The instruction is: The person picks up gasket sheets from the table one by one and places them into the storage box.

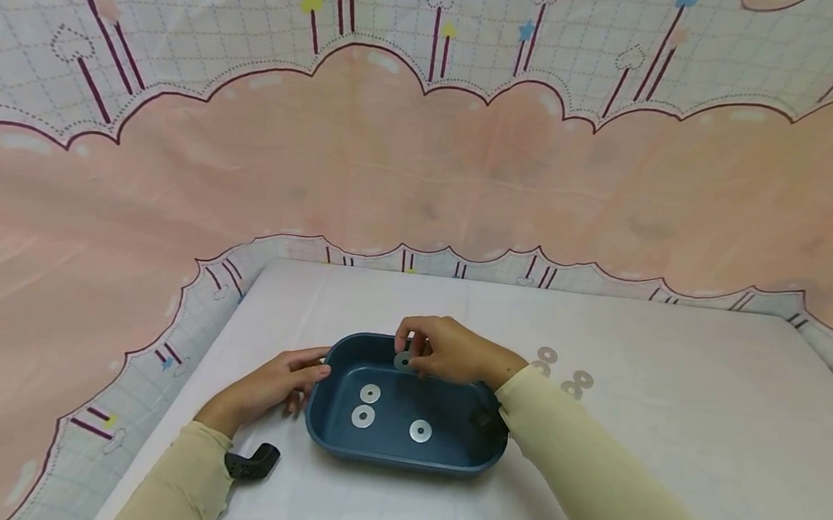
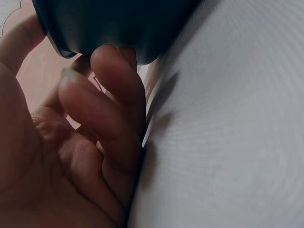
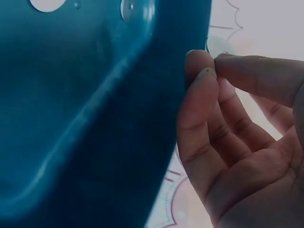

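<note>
A washer (image 1: 403, 362), flat and silvery with a centre hole, is pinched between the thumb and fingers of my right hand (image 1: 453, 350) at the far rim of a blue tray (image 1: 404, 463). In the right wrist view part of that washer (image 3: 217, 44) shows past my fingertips. My left hand (image 1: 280, 381) holds the tray's left end, thumb over the rim and fingers by the outer wall. Its lower fingers (image 2: 107, 109) are bent under the tray's edge in the left wrist view. On the tray floor lie three washers, two at the left and one washer (image 1: 420, 431) nearer the middle.
Several more washers (image 1: 582, 379) lie on the white tabletop (image 1: 701, 438) to the right, some partly behind my right forearm. A black wrist device (image 1: 254, 462) sits at my left sleeve. Behind the table hangs a patterned pink cloth (image 1: 431, 186).
</note>
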{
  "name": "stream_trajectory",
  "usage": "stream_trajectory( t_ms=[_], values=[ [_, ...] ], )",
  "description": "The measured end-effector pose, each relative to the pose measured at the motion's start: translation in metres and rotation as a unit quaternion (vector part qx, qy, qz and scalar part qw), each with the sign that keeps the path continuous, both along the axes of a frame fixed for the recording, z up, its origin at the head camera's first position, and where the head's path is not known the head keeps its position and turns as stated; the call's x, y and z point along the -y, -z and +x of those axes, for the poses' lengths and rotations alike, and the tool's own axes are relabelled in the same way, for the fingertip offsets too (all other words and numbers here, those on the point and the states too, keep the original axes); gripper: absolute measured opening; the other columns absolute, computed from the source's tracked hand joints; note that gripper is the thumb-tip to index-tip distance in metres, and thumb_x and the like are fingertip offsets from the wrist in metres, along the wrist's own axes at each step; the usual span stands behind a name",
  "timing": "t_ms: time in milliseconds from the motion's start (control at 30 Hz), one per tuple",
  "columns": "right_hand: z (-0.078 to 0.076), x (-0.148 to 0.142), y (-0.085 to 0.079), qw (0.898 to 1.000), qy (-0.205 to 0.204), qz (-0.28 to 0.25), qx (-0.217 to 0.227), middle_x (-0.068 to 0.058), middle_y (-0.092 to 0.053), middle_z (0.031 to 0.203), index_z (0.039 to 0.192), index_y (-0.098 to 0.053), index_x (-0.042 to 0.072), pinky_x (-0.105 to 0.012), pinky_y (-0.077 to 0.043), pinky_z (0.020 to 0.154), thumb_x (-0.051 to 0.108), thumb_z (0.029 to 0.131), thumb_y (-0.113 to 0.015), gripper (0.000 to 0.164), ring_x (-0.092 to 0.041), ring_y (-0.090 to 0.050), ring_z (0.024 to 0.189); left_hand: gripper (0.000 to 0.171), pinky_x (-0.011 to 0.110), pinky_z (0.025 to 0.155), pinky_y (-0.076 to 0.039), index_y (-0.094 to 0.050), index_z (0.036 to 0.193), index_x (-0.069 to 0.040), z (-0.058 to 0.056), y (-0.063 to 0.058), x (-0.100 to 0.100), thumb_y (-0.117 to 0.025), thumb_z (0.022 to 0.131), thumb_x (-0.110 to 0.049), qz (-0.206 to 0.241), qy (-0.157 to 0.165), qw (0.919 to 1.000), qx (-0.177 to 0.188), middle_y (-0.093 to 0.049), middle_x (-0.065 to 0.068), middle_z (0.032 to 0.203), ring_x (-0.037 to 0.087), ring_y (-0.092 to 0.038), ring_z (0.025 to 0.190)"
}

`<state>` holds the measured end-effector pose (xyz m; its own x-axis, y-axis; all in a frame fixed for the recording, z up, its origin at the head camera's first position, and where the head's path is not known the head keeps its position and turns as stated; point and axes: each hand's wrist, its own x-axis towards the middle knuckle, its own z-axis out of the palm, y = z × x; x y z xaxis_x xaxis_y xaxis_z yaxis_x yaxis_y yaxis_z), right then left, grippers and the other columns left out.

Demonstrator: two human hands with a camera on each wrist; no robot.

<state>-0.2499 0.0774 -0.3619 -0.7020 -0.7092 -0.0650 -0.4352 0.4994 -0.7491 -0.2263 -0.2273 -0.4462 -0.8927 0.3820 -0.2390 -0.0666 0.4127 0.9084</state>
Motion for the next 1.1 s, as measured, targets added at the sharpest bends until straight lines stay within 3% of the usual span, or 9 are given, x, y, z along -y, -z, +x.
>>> stream_trajectory(
  t_ms=[767, 1100],
  values=[
    [0.002, 0.029, 0.031, 0.995, -0.064, 0.074, 0.008, 0.001, -0.062, 0.087, 0.100, -0.063, 0.015, -0.023, -0.050, 0.068, 0.001, 0.092, -0.068, 0.017, -0.011, -0.058, 0.074, 0.062, 0.028, 0.057, -0.048, -0.037, 0.154, -0.006, 0.001, 0.000, -0.001, -0.056, 0.102, -0.034, -0.004, 0.004, 1.0000, 0.004, -0.055, 0.004, 0.078, 0.018, -0.053, 0.065],
    [0.004, 0.032, 0.037, 0.992, -0.066, 0.108, 0.022, 0.002, -0.061, 0.083, 0.096, -0.065, 0.017, -0.021, -0.050, 0.066, 0.002, 0.091, -0.069, 0.016, -0.010, -0.057, 0.072, 0.062, 0.028, 0.057, -0.048, -0.038, 0.153, -0.005, 0.000, -0.001, -0.002, -0.056, 0.102, -0.034, -0.007, 0.006, 0.9999, -0.007, -0.056, 0.004, 0.076, 0.018, -0.053, 0.064]
  ],
)
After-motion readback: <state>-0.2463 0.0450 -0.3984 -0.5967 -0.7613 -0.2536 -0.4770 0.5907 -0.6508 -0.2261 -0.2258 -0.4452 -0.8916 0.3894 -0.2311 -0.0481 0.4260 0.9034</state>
